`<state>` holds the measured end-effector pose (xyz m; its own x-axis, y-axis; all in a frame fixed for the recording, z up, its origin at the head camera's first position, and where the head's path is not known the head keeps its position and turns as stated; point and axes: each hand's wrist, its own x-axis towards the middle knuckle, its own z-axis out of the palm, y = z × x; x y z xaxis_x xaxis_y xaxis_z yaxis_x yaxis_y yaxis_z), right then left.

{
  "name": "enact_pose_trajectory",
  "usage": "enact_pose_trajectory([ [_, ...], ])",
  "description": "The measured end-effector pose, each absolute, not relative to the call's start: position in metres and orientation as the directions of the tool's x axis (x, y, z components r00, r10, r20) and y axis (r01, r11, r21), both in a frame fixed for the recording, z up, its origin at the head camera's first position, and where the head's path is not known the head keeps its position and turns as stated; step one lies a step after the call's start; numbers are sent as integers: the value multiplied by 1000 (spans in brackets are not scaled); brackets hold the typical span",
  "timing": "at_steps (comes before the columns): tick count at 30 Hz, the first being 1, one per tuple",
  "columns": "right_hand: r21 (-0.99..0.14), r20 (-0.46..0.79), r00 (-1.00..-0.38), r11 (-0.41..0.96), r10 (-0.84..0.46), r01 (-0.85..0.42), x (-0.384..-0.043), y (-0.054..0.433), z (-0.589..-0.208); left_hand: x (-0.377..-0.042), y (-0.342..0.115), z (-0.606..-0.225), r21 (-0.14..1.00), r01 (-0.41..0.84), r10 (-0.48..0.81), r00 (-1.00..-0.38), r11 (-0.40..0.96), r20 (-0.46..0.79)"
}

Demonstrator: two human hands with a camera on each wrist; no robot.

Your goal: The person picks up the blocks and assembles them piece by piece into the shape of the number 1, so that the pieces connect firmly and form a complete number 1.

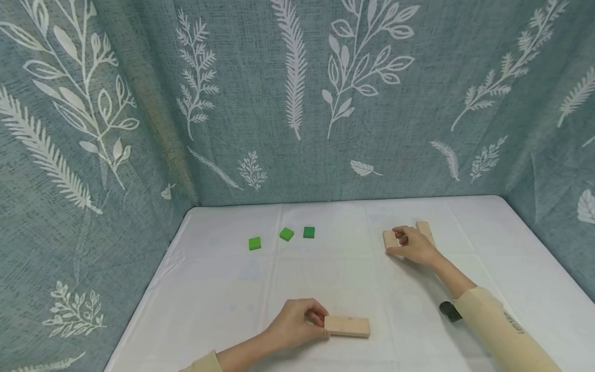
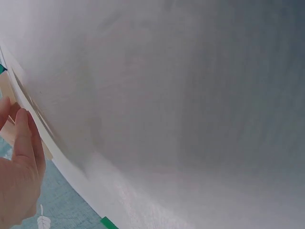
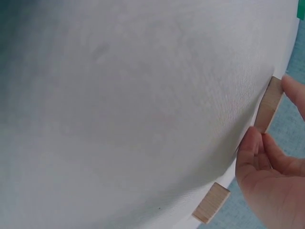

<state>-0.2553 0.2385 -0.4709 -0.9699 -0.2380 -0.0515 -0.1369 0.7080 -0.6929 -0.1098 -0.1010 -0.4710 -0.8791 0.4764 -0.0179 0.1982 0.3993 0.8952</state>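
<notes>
Grasping near wooden block (image 1: 347, 326) with left fingers (image 1: 312, 305), farther wooden block (image 1: 389, 240) with right fingers (image 1: 409, 230)

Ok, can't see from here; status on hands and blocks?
Left hand grips near wooden block. Right hand pinches second block. Third block close by, possibly crowding it.

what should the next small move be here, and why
Perhaps the right hand should bring its block toward the near block: it has that block pinched between thumb and fingers, the left hand holds the near block by its left end, and the two blocks lie well apart.
</notes>
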Motion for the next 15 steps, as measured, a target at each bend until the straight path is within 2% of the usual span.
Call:
enact_pose_trajectory([
  [15, -695, -44, -970, 705, -237, -141, -255, 238, -472, -106, -102, -473, 901, 167, 511, -857, 401, -69],
])
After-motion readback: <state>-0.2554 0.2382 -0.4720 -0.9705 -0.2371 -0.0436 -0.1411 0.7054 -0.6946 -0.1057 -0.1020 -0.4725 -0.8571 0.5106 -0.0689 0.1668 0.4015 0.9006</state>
